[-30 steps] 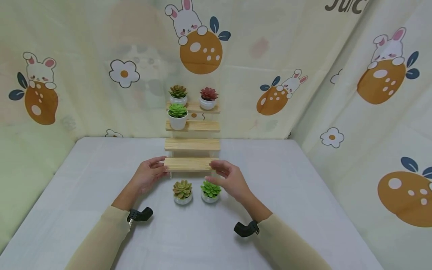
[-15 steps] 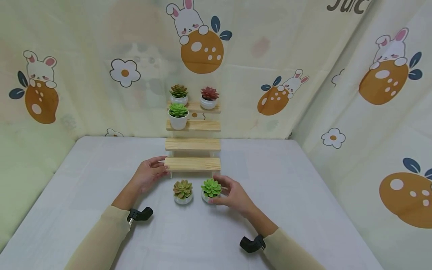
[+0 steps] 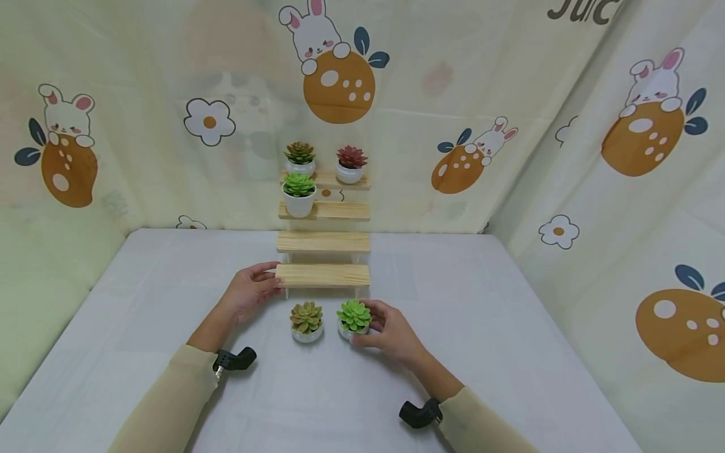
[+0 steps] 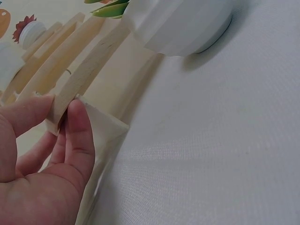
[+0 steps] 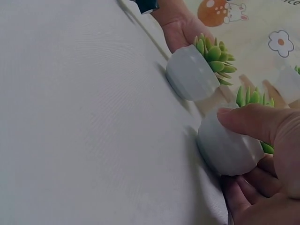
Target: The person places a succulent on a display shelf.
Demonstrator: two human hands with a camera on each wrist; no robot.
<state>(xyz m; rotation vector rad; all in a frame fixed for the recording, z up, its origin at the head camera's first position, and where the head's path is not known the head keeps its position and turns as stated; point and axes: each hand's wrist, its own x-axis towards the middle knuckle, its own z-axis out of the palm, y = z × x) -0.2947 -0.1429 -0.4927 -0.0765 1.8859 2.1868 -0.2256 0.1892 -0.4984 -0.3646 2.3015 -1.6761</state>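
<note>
A tiered wooden plant stand [image 3: 323, 242] rises against the back curtain. My left hand [image 3: 265, 284] grips the left end of its lowest step [image 3: 323, 275]; in the left wrist view the thumb [image 4: 79, 136] and fingers pinch that step's end [image 4: 77, 86]. In front of the stand, two small succulents stand on the table. My right hand [image 3: 370, 324] grips the white pot of the bright green succulent [image 3: 354, 316], with the thumb on the pot [image 5: 227, 147]. A yellow-brown succulent [image 3: 306, 319] stands free just left of it.
The top step holds a brownish succulent [image 3: 299, 155] and a red one [image 3: 352, 160]; the second step holds a green one in a taller white pot [image 3: 298, 194]. The white table [image 3: 141, 302] is walled by cartoon-print curtains [image 3: 595, 189] at the back and both sides.
My right hand has left the right end of the lowest step, come down toward me and taken hold of the bright green succulent's pot. The left hand has not moved.
</note>
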